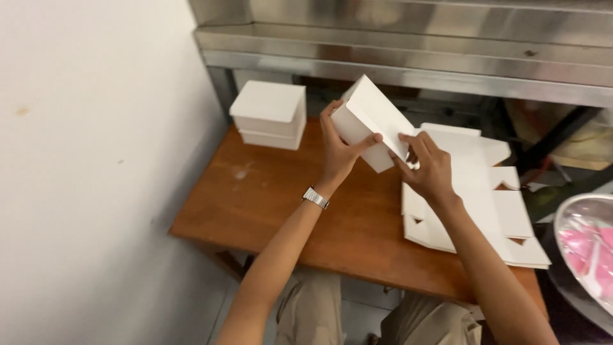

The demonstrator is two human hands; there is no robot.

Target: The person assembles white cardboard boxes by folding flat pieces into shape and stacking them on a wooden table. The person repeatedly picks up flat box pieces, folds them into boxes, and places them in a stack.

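Observation:
A white folded cardboard box [373, 115] is held tilted above a brown wooden table [268, 198]. My left hand [338, 150] grips its lower left side, thumb across the front face. My right hand [426, 167] pinches the box's lower right edge with its fingertips. A metal watch sits on my left wrist.
A stack of two closed white boxes [269, 114] stands at the table's back left. Flat unfolded white box blanks [485, 204] lie piled on the right. A steel shelf [408, 57] runs behind, a white wall on the left, and a metal bowl with pink contents [587, 249] at far right.

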